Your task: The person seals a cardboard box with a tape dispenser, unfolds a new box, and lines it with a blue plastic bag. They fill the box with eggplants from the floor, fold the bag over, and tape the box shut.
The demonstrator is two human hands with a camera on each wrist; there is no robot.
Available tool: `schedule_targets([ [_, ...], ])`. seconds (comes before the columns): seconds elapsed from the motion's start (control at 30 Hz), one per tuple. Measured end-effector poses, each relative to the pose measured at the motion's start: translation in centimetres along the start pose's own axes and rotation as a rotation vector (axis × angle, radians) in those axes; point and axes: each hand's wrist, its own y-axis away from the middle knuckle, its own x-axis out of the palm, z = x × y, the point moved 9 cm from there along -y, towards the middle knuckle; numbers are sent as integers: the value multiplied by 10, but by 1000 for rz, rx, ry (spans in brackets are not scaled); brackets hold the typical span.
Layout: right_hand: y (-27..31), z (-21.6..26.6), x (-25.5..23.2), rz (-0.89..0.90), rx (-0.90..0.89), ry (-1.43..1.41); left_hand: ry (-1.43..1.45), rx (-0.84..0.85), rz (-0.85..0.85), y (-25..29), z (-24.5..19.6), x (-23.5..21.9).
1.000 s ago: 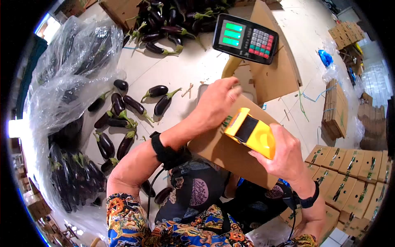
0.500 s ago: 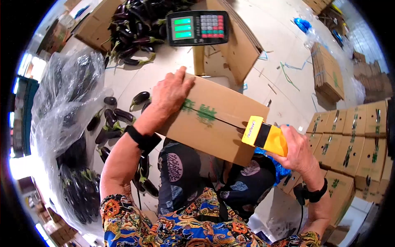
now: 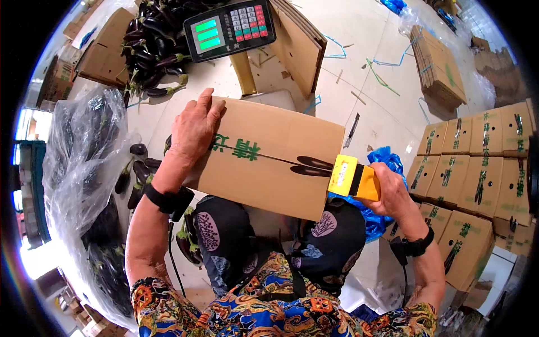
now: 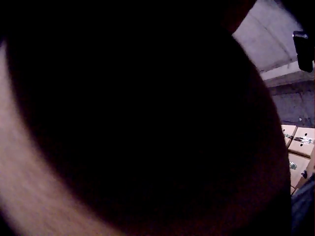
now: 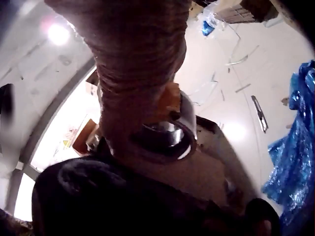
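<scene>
A closed cardboard box with green lettering and a printed eggplant picture lies over the person's knees in the head view. The left hand rests against its left end, fingers stretched along the edge and thumb by the far corner. At the right end, the right hand grips a yellow tape dispenser, whose front sits right at the box's edge on the middle seam. In the right wrist view, the tape roll shows beyond the dark hand. Skin and darkness fill most of the left wrist view.
A scale display stands beyond the box, before heaped eggplants. Clear plastic covers more eggplants at left. A utility knife and crumpled blue plastic lie at right, near stacked boxes.
The box has turned nearly level and its printed top shows more. The left hand has moved left with its end; the dispenser has gone from over the box to its right edge.
</scene>
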Motion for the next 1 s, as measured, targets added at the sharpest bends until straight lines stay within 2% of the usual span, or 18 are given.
schedule_targets([
  [0.23,45,-63,88,-88,35,-231,20,95,-61,-2,-2,0],
  [0.3,77,-87,113,-34,148,-208,-8,157,-77,-4,4,5],
  [0.33,95,-97,120,-1,196,-165,-42,210,-84,-5,10,10],
  [0.4,116,-101,117,30,296,-120,63,0,28,-5,1,3],
  [0.47,121,-98,110,87,293,-55,1,105,-1,-2,-11,-3],
  [0.5,114,-87,98,113,300,-24,-29,165,-13,-2,-17,-2],
  [0.53,99,-75,83,153,311,45,27,56,-24,-5,-5,0],
  [0.63,65,-52,56,397,417,255,36,21,10,-5,-2,2],
  [0.67,51,-40,45,404,431,312,2,97,-32,-6,-2,2],
  [0.7,37,-39,47,401,470,314,-29,173,-70,-6,2,7],
  [0.73,21,-35,57,318,353,251,-56,247,-112,-5,1,10],
  [0.77,1,-38,81,423,414,182,-71,235,-92,-2,2,15],
  [0.8,-28,-36,104,501,457,256,-87,225,-85,-2,2,16],
  [0.83,-21,-23,138,665,117,572,-108,219,-91,-4,2,11],
  [0.87,-11,-9,169,706,-269,879,13,117,-93,-2,-9,-1],
  [0.9,-20,-49,195,716,81,425,38,99,-90,-2,-5,-2],
  [0.97,-23,-84,184,582,318,300,78,120,-81,-1,3,2],
  [1.0,-15,-99,173,668,393,256,100,111,-57,-2,0,4],
])
